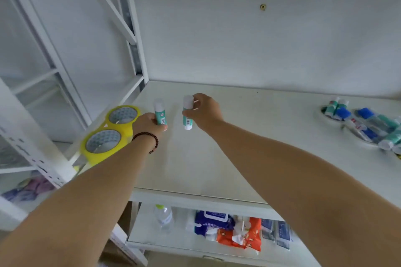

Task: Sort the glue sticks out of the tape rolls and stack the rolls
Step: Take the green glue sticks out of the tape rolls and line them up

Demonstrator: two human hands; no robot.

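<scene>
1. Two glue sticks are in hand above the white shelf (249, 136). The left hand (149, 123) is closed around the lower barrel of one glue stick (160, 114), white cap up. The right hand (204, 112) pinches the second glue stick (188, 112) at mid-barrel between thumb and fingers, and it is also roughly upright.
2. These look like light, rigid plastic tubes with smooth labels. A grip around the barrel seems safest, since a pull on the cap could probably loosen it.
3. Two yellow tape rolls (112, 132) lie flat side by side, touching, at the shelf's left end just beside the left wrist. They are not yet stacked. They look stiff and easy to lift by the rim or through the core.
4. More glue sticks (368, 123) lie in a loose pile at the far right of the shelf, well apart from the rolls.
5. The shelf middle is bare, giving room to move. The rolls sit close to the left edge by the metal upright (134, 34), so a careless nudge there could tip one off.
</scene>
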